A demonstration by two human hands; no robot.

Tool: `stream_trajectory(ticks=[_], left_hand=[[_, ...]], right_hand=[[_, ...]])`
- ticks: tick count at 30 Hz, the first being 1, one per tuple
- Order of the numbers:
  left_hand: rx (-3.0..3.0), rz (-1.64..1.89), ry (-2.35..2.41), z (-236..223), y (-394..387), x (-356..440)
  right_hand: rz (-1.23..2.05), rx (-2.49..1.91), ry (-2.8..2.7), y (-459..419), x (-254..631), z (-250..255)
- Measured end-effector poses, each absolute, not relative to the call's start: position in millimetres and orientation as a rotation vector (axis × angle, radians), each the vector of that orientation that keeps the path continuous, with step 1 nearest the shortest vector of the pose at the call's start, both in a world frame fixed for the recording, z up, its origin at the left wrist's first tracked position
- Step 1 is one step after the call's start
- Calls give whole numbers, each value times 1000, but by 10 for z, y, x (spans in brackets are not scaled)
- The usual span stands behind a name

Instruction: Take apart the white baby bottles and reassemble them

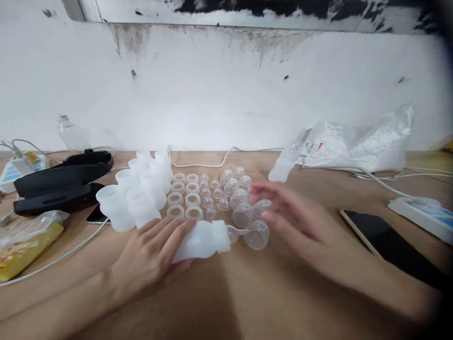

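Observation:
A small white plastic bottle (203, 240) lies on its side on the brown table, its clear nipple pointing right. My left hand (150, 257) rests over the bottle's base, fingers laid flat and slightly apart on it. My right hand (283, 208) hovers blurred just right of a clear cap (257, 234) and other clear caps (242, 213), fingers stretched out toward them. Behind lie rows of white rings (184, 194) and small clear nipples (208, 193), with several white bottle bodies (139, 193) to the left.
A black stapler-like tool (62, 182) and a yellow packet (24, 248) sit at the left. A phone (385, 238) and power strip (423, 215) lie at the right, plastic bags of white parts (357, 141) behind. A white cable (212, 163) runs along the wall.

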State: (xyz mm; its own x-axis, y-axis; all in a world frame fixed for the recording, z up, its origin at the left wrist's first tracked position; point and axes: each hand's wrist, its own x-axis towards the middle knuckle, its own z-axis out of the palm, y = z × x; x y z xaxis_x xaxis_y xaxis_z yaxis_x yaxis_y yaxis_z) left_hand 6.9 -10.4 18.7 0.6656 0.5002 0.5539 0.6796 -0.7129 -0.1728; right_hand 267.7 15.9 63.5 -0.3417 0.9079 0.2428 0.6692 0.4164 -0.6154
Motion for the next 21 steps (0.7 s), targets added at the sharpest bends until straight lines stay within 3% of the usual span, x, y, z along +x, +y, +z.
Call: stream_trajectory(ticks=[4,7,12,17,19,21], left_hand=[[-2453,-723,-696,269,-105,127],[-2488,-679,-675,301,-159,128],[-2662,-665,-797,337,-190,131],[-3011,-581,-1330,475,-174,181],[-3020,-561,-1334,480,-184,191],[-2962,-602,-1220,431,-201,193]], right_hand=[[1531,-1244,-2153,73,2352,690],[1894,-1205,-2077,99,2282,669],[1784,-1315,-2162,93,2314,572],[727,-1056,-2550,61,2362,525],[725,-1067,-2504,69,2370,566],[1087,-1169,-2388,87,2363,613]])
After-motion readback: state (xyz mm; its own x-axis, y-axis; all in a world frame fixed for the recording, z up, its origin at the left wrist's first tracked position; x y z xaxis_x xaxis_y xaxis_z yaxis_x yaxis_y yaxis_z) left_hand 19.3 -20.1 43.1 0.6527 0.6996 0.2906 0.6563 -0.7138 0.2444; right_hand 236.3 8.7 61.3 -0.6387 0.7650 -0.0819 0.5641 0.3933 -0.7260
